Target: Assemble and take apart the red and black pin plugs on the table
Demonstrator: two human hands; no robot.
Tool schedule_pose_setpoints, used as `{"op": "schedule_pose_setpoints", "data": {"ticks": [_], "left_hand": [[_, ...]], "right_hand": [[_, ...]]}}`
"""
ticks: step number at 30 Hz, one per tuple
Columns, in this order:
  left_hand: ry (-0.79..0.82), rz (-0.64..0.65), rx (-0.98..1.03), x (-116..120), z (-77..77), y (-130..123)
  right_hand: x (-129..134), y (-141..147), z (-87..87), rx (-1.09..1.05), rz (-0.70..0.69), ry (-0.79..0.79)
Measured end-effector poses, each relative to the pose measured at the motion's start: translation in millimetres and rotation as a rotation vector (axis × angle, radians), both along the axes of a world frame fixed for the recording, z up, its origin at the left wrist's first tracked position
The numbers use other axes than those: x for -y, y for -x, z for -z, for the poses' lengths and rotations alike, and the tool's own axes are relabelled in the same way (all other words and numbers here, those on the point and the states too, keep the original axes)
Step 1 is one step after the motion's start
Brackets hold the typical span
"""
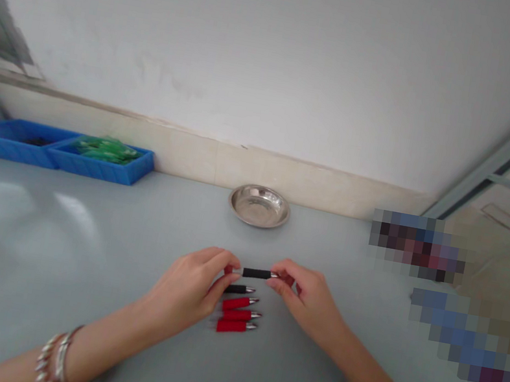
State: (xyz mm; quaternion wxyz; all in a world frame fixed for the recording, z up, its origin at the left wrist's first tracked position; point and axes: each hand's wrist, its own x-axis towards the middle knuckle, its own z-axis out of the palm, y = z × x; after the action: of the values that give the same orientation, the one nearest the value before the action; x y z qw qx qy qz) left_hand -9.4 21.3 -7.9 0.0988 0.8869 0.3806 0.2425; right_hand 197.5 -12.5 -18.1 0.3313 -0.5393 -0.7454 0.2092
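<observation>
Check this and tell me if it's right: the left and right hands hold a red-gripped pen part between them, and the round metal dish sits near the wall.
Not quite: the head view shows the pen part between the left hand and right hand is black-gripped, not red-gripped. The round metal dish does sit near the wall.

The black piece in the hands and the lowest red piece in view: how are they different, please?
Colour: the black piece is mostly black, the red piece mostly red. Place: the left hand and right hand hold the black piece; the red piece lies on the table. Both look silvery towards the right end.
</observation>
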Motion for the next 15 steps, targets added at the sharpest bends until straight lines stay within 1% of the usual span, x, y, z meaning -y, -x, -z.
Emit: {"op": "schedule_pose_setpoints", "data": {"ticks": [3, 7, 12, 15], "left_hand": [[0.005, 0.007, -0.002, 0.3, -0.2, -0.5], [0.010, 0.004, -0.006, 0.4, -1.2, -0.8], [0.008, 0.002, -0.005, 0.4, -0.5, -0.3], [0.005, 0.008, -0.002, 0.3, 0.9, 0.0]], "right_hand": [[-0.3, -0.6, 0.3, 0.027, -0.026, 0.013], [0.1, -0.6, 0.5, 0.005, -0.006, 0.057], [-0.2, -0.6, 0.1, 0.032, -0.014, 0.005], [-0.3, -0.9, -0.1, 0.040, -0.031, 0.010]]}}
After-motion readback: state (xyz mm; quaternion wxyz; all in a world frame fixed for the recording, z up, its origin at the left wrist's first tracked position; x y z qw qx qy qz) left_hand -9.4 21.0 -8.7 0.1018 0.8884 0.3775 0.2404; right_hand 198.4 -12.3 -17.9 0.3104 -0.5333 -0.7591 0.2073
